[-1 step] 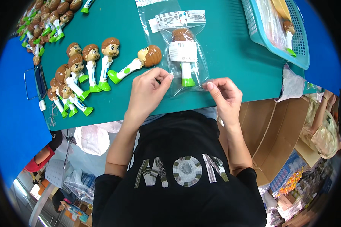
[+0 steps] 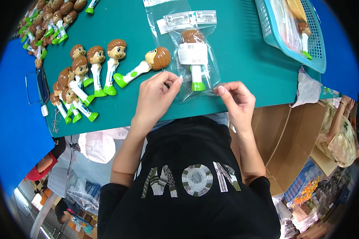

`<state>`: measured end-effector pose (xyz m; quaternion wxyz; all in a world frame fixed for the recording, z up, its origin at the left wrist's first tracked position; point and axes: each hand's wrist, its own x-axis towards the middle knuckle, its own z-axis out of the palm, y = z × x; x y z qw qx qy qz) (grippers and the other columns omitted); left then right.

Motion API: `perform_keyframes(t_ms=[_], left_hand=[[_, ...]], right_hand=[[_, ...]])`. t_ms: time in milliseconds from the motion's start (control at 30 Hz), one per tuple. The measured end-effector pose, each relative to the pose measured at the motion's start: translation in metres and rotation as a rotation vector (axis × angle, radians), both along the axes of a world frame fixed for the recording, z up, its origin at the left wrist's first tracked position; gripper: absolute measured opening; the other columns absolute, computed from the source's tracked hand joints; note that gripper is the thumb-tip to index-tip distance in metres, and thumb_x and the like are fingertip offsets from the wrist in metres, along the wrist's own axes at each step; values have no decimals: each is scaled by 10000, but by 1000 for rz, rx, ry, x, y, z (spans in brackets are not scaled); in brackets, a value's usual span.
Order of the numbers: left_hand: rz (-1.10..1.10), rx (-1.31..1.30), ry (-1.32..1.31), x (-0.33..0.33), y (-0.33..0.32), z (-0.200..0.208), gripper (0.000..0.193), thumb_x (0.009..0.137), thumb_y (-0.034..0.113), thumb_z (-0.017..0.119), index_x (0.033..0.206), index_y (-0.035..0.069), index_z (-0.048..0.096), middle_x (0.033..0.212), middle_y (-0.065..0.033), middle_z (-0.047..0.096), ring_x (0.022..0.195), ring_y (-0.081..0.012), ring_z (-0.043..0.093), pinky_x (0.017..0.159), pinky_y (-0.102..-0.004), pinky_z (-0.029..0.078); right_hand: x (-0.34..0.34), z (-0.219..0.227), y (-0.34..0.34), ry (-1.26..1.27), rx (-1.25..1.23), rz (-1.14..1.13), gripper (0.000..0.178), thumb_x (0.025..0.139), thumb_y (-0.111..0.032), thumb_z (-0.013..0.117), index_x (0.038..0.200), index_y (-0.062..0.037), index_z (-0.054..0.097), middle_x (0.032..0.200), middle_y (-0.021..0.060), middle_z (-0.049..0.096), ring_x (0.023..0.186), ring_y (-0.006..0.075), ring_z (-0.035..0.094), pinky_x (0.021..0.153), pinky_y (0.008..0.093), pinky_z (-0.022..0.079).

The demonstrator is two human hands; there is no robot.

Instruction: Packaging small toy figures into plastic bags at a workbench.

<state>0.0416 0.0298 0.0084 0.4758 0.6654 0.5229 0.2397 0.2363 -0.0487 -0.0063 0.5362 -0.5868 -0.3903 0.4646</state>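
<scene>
A clear plastic bag (image 2: pixel 212 65) lies on the green tabletop in front of me. Inside it is a figurine (image 2: pixel 196 75) with brown hair, a white body and green shoes, and a white label (image 2: pixel 192 54) covers its middle. My left hand (image 2: pixel 157 93) is closed in a pinch at the bag's lower left edge. At the lower right edge, my right hand (image 2: pixel 237 101) pinches the film between thumb and fingers. A loose figurine (image 2: pixel 146 65) lies on its side just beyond my left hand.
Several figurines (image 2: pixel 95 67) stand or lean at the left, with a bigger pile (image 2: pixel 48 24) at the far left. More clear film (image 2: pixel 155 18) lies beyond the bag. A light-blue basket (image 2: pixel 269 32) stands at the far right; an open cardboard box (image 2: pixel 287 131) sits below the table's right edge.
</scene>
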Motion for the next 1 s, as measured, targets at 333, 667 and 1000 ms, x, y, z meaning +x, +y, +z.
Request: perform_keyframes(t_ms=[333, 667, 1000], left_hand=[[86, -460, -491, -22, -19, 4, 214, 874, 60, 579, 1050, -29, 496, 954, -122, 581, 478, -48, 493, 371, -148, 355], [68, 22, -501, -3, -42, -8, 321, 703, -54, 736, 993, -39, 601, 1113, -71, 432, 579, -20, 437, 493, -157, 368], [108, 212, -571, 9, -46, -18, 146, 822, -7, 651, 949, -35, 584, 1067, -98, 514, 663, -66, 542, 567, -188, 462]], right_hand=[[1, 6, 3, 32, -24, -24, 100, 883, -72, 597, 842, 16, 574, 817, 95, 659, 758, 123, 610, 726, 254, 489], [0, 9, 4, 101, -10, -53, 117, 894, -91, 581, 842, 13, 568, 830, 109, 663, 756, 133, 616, 723, 265, 499], [3, 9, 6, 124, -9, -55, 130, 896, -107, 583, 845, 12, 566, 831, 111, 665, 748, 139, 621, 717, 267, 505]])
